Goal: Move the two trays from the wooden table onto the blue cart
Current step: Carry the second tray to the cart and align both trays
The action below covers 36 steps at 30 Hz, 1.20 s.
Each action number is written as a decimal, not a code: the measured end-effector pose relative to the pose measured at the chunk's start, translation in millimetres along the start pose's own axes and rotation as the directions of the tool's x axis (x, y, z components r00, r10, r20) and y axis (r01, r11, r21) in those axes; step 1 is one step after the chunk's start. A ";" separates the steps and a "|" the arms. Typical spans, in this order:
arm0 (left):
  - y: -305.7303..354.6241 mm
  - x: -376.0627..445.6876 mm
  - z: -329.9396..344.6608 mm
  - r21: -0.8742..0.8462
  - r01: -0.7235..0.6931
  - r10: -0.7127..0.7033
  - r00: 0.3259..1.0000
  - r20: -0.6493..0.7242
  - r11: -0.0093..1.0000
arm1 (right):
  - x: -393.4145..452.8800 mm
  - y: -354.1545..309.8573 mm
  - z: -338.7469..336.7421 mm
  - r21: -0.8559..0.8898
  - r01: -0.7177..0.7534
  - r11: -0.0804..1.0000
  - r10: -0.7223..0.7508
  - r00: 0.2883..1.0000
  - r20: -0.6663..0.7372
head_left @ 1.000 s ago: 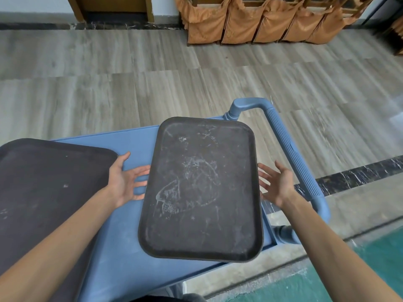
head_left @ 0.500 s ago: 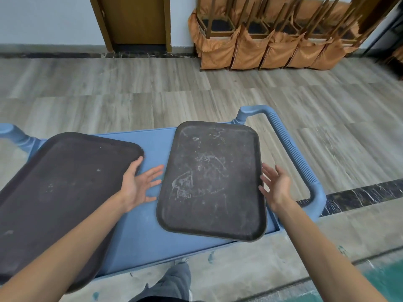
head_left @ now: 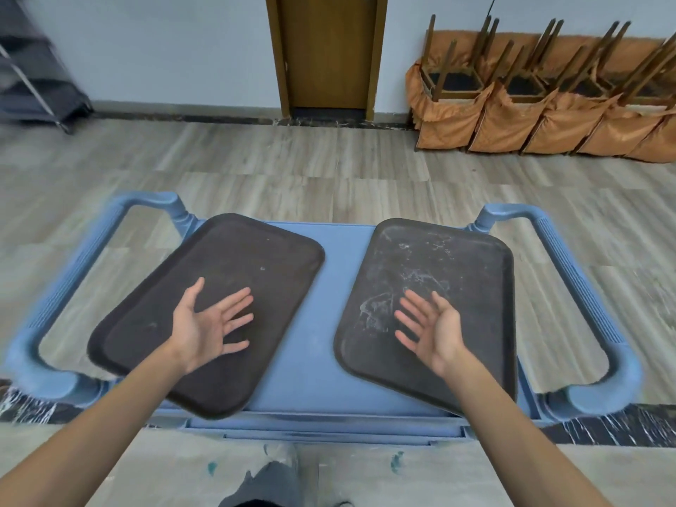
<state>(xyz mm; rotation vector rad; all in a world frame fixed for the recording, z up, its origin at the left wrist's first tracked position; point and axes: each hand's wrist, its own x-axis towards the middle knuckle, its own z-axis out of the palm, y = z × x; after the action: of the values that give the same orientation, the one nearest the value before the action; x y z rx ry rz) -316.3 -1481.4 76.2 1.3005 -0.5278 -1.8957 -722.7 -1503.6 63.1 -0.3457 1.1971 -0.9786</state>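
Two dark rectangular trays lie on the top of the blue cart [head_left: 329,305]. The left tray [head_left: 248,261] sits at an angle, its near corner past the cart's front edge. The right tray [head_left: 461,272] has whitish scuff marks on it. My left hand [head_left: 208,323] hovers palm up over the left tray, fingers spread, holding nothing. Over the right tray my right hand [head_left: 431,329] is also palm up with fingers apart and empty. The wooden table is out of view.
The cart has a blue handle on its left end [head_left: 73,272] and one on its right end [head_left: 570,287]. Stacked upturned chairs in orange covers [head_left: 541,115] line the far wall right of a wooden door [head_left: 329,53]. A dark metal rack [head_left: 33,78] stands far left.
The view has pulled back and swung left, so the whole cart shows. Both hands have moved from beside the right tray to above a tray each.
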 end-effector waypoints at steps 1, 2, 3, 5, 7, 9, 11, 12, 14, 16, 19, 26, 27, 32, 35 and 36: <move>5.5 -3.5 -8.0 -0.006 -0.011 0.011 1.000 -0.013 1.000 | 2.5 2.2 9.4 -0.006 -0.022 1.000 0.022 0.999 0.024; 11.2 -6.4 -15.6 -0.014 -0.023 0.023 0.999 -0.025 1.000 | 5.1 4.5 18.8 -0.016 -0.042 0.999 0.042 0.998 0.046; 17.3 -8.8 -22.7 -0.020 -0.036 0.035 0.999 -0.036 0.999 | 7.6 6.7 28.7 -0.028 -0.059 0.998 0.061 0.996 0.065; 30.1 -12.0 -36.8 -0.020 -0.059 0.057 0.997 -0.057 0.998 | 13.5 10.9 49.3 -0.047 -0.087 0.995 0.091 0.991 0.097; 44.4 -12.9 -51.3 -0.011 -0.068 0.067 0.994 -0.089 0.998 | 19.8 15.5 70.5 -0.054 -0.110 0.992 0.116 0.986 0.117; 58.9 -13.3 -67.3 0.009 -0.071 0.071 0.989 -0.129 0.997 | 25.2 22.6 91.2 -0.053 -0.137 0.989 0.143 0.982 0.123; 73.9 -11.6 -83.8 0.032 -0.067 0.071 0.985 -0.158 0.997 | 30.8 31.4 110.7 -0.061 -0.155 0.986 0.161 0.980 0.117; 79.9 -9.7 -90.3 0.040 -0.063 0.069 0.983 -0.171 0.997 | 32.9 35.3 117.1 -0.066 -0.159 0.985 0.165 0.981 0.106; 96.9 -4.7 -110.0 0.056 -0.052 0.062 0.979 -0.192 0.997 | 41.6 44.5 135.1 -0.073 -0.176 0.982 0.180 0.982 0.056; 112.6 1.2 -130.1 0.067 -0.039 0.053 0.977 -0.208 0.997 | 49.9 54.3 149.4 -0.078 -0.204 0.976 0.203 0.979 -0.016; 131.8 12.3 -160.0 0.080 -0.016 0.034 0.972 -0.232 0.997 | 61.0 68.8 164.3 -0.075 -0.238 0.968 0.230 0.968 -0.104; 148.8 48.8 -214.9 0.142 0.065 -0.012 0.939 -0.343 0.988 | 78.2 92.8 186.5 -0.042 -0.218 0.975 0.206 0.959 -0.193; 148.8 52.7 -219.8 0.142 0.083 -0.029 0.938 -0.346 0.986 | 79.6 95.8 189.2 -0.040 -0.213 0.976 0.201 0.959 -0.201; 148.6 66.4 -228.5 0.176 0.134 -0.079 0.954 -0.290 0.975 | 81.8 103.5 195.5 -0.045 -0.168 0.985 0.152 0.957 -0.249; 147.8 68.5 -227.1 0.229 0.135 -0.071 0.961 -0.267 0.964 | 80.8 102.5 195.0 -0.036 -0.149 0.988 0.135 0.957 -0.256; 147.0 67.9 -226.7 0.236 0.130 -0.067 0.964 -0.259 0.963 | 80.4 101.3 194.8 -0.033 -0.146 0.989 0.133 0.959 -0.252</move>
<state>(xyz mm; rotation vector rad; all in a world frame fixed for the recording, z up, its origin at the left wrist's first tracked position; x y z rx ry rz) -69.3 -1607.3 48.2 1.7330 -0.5948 -1.7502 -500.6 -1559.1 16.0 -0.1787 1.4570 -0.8871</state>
